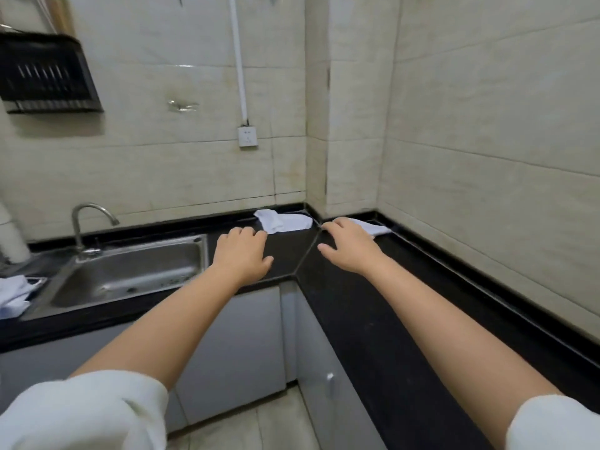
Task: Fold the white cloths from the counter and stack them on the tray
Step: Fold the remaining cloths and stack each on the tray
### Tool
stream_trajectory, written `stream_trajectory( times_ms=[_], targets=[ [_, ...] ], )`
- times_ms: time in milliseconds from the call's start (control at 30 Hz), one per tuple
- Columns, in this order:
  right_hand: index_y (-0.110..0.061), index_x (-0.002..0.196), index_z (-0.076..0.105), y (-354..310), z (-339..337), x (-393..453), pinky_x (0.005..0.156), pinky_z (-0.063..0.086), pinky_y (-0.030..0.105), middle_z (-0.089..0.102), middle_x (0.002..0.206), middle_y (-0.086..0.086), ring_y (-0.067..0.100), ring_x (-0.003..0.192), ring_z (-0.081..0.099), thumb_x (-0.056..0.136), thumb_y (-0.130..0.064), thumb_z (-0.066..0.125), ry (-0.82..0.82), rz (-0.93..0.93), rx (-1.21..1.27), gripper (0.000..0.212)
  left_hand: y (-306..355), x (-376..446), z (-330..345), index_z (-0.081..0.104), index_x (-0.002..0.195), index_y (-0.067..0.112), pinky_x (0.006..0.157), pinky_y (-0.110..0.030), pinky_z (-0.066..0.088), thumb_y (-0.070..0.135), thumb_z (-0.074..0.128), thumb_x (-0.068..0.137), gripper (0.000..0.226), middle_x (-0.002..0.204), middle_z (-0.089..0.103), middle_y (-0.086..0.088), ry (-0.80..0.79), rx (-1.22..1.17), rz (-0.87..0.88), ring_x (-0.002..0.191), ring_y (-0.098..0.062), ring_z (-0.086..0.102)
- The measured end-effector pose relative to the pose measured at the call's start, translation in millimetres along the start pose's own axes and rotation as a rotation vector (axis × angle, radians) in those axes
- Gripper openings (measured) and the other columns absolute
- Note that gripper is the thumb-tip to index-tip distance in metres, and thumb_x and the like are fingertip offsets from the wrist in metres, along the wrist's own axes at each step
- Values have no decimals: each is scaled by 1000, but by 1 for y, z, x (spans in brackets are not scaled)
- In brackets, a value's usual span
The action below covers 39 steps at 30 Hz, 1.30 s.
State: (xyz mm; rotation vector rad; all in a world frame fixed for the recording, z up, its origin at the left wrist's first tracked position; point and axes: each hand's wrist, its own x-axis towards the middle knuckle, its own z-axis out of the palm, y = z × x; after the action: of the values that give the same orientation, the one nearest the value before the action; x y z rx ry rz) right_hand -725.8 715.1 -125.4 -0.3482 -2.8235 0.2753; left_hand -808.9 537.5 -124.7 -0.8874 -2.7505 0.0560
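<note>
1. Black stone counter (373, 319): L-shaped, running along two tiled walls, with a diagonal seam at the inner corner.
2. Cloth (285, 221): white, crumpled, lying on the counter against the back wall, left of the corner pillar.
3. Second cloth (373, 227): white, crumpled, on the counter just right of the pillar; partly hidden behind the right hand.
4. Left hand (242, 254): palm down over the counter, fingers loosely bent and holding nothing; fingertips close to the near edge of the first cloth, contact cannot be told.
5. Right hand (349, 246): palm down, fingers spread and relaxed, thumb out to the left; fingertips reach the near end of the second cloth, and whether they touch it cannot be told.
6. Sleeves (87, 414): white, pushed up on both arms, forearms bare.
7. Sink (130, 274): stainless steel, set into the counter at left.
8. Tap (84, 227): curved, metal, behind the sink.
9. White cloth heap (14, 295): at the far left edge, beside the sink; what it rests on is cut off.
10. Rack (45, 73): black, wall-mounted, upper left.
11. Socket (247, 136): white, on the back wall, with a white conduit (238, 60) rising from it.
12. Cabinets (233, 352): grey doors under the counter.
</note>
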Motion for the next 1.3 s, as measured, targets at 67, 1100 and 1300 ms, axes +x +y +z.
stream_trajectory(
  times_ms=[67, 1100, 1300],
  targets=[
    [-10, 131, 43, 3, 8, 53, 101, 38, 42, 46, 132, 15, 33, 123, 43, 89, -33, 49, 17, 3, 20, 48, -18, 43, 8, 42, 131, 13, 100, -42, 37, 42, 46, 91, 50, 135, 47, -10, 11, -2, -18, 126, -31, 40],
    [-4, 129, 42, 96, 377, 595, 97, 45, 43, 48, 129, 18, 34, 118, 48, 90, -26, 49, -419, 440, 160, 45, -194, 562, 360, 44, 129, 13, 103, -35, 34, 30, 47, 92, 42, 136, 45, -5, -248, -324, 100, 127, -23, 41],
    [-2, 130, 36, 123, 432, 652, 88, 42, 37, 50, 126, 22, 37, 114, 49, 88, -14, 50, -408, 616, 383, 46, -185, 589, 399, 42, 131, 13, 104, -36, 33, 31, 45, 94, 41, 137, 43, -6, -371, -290, 60, 127, -24, 40]
  ],
)
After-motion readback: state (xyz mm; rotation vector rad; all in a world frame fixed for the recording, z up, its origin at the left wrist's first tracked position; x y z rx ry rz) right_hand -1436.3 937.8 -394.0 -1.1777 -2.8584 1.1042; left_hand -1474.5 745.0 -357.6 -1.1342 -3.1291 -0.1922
